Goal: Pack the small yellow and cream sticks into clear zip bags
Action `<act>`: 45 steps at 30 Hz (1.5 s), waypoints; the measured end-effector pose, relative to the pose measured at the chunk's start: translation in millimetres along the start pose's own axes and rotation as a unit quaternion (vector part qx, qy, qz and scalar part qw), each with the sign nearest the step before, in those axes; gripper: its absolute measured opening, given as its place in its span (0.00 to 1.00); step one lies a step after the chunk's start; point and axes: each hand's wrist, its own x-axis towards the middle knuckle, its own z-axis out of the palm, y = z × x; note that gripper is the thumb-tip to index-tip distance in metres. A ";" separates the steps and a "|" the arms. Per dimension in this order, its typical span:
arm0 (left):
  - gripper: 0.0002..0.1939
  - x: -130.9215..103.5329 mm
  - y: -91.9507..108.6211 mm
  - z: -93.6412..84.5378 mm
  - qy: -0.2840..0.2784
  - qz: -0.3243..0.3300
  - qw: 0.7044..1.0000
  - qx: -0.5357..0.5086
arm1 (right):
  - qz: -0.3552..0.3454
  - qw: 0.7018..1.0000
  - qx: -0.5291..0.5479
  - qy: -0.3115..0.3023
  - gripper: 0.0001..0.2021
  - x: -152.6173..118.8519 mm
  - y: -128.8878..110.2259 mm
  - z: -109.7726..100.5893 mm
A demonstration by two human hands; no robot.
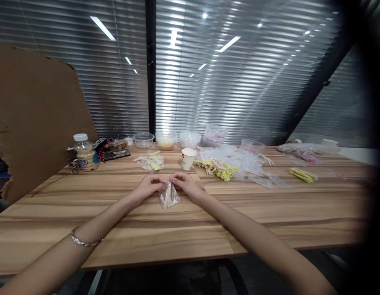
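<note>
A small clear plastic bag (169, 196) with pale, stick-like pieces inside lies at the middle of the wooden table. My left hand (151, 186) pinches its top edge from the left. From the right, my right hand (184, 184) closes its fingers on the same edge, the fingertips of both hands almost meeting. Just beyond the hands stands a white paper cup (188, 159). Behind my left hand are several small bags (153, 162) with yellow-green pieces in them.
A pile of yellow-green and beige strips (217, 169) lies right of the cup, against a heap of clear bags (239, 159). Plastic bowls (143, 140) line the back. A capped bottle (85, 153) and cardboard (39, 110) stand left; another yellow-green bundle (303, 175) lies right.
</note>
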 end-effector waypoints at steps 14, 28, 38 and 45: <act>0.14 -0.9 13.1 -0.4 -0.043 0.024 0.996 0.078 | -0.015 0.998 -0.054 0.007 0.17 1.3 4.6 -1.1; 0.17 -0.9 10.7 -2.3 -0.075 0.042 0.986 0.142 | -0.049 0.995 -0.088 0.005 0.17 2.1 8.8 -2.0; 0.14 9.7 -12.7 -7.6 -0.046 0.084 0.984 0.153 | -0.023 0.999 -0.044 0.012 0.14 4.5 7.0 -1.4; 0.13 10.4 -12.5 -2.7 -0.052 0.077 0.992 0.080 | -0.014 1.000 0.010 0.011 0.13 6.4 6.2 -1.1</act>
